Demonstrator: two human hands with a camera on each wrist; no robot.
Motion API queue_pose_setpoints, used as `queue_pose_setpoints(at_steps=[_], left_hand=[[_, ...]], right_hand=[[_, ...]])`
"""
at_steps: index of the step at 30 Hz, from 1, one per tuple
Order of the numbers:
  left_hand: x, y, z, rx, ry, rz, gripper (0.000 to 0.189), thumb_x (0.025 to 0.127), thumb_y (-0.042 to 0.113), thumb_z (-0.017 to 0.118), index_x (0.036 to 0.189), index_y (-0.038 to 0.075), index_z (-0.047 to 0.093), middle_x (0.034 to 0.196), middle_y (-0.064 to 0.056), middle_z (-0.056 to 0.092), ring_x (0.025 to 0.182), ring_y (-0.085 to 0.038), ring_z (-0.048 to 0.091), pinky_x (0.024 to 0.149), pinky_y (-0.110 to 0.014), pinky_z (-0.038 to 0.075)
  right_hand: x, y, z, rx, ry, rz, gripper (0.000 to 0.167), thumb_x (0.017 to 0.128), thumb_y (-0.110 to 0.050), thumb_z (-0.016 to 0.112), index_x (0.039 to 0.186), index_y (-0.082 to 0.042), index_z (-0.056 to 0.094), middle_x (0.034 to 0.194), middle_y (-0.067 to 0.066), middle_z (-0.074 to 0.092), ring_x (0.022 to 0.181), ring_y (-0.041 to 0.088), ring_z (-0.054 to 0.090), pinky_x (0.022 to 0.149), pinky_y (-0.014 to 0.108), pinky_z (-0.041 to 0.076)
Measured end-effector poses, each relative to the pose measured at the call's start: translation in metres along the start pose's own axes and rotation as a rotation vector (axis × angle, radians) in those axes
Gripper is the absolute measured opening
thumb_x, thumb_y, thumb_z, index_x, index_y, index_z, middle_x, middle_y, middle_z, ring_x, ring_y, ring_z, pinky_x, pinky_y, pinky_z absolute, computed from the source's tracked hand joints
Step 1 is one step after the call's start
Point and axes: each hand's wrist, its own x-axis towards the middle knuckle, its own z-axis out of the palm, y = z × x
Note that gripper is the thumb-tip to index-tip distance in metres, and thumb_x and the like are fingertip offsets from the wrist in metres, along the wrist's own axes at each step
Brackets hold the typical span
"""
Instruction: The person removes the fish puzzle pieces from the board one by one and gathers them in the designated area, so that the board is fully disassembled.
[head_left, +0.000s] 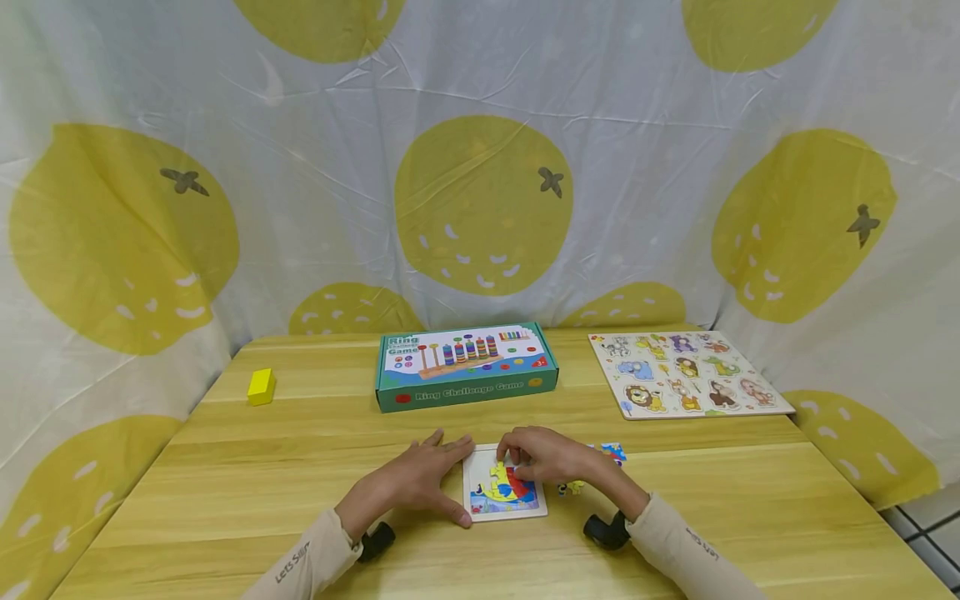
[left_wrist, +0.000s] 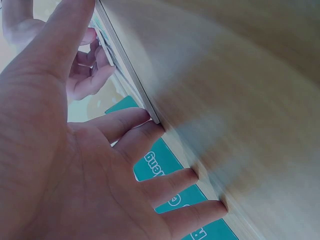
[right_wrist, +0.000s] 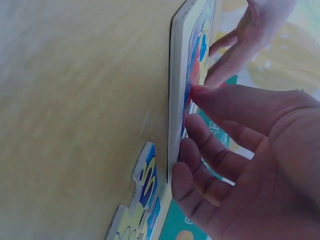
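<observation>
Puzzle board (head_left: 481,467) lies flat at the desk's (head_left: 300,475) 6 o'clock. Judged light and stiff; loose pieces (head_left: 613,451) at its 3 o'clock appear thin, likely to slide. Grasp both by their edges. Left hand (head_left: 422,477), spread and unclenched, touches the board's 9 o'clock edge. Right hand (head_left: 551,457) arches over its 2 o'clock side, fingers bent; whether it pinches a piece cannot be determined.

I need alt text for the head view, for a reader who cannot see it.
A person's right hand works over a small, partly filled puzzle on a wooden table, while the left hand touches the puzzle's left edge. Loose pieces lie to its right; farther back are a game box, an animal board and a yellow block.
</observation>
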Motion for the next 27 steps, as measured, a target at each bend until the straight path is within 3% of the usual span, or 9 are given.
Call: queue_pose_setpoints(at_steps=[14,27], left_hand=[[0.0006,-0.0003,0.0008,0.002,0.003,0.0,0.103,0.067,0.065,0.074,0.149,0.014,0.036,0.155,-0.003,0.032,0.143,-0.045,0.017,0.108,-0.069,0.018],[-0.0001,0.0003,0.001,0.001,0.001,0.0,0.103,0.068,0.064,0.074,0.149,0.014,0.036,0.155,-0.003,0.032,0.143,-0.045,0.016,0.108,-0.069,0.018]], right_hand=[[0.0005,0.001,0.0006,0.074,0.01,-0.015,0.021,0.087,0.0,0.065,0.104,-0.012,0.06,0.085,0.001,0.059,0.074,0.011,0.051,0.069,0.02,0.046],[0.0,0.0006,0.0005,0.194,0.018,-0.016,0.019,0.088,-0.004,0.067,0.104,-0.012,0.06,0.083,-0.006,0.061,0.072,0.006,0.055,0.068,0.02,0.05]])
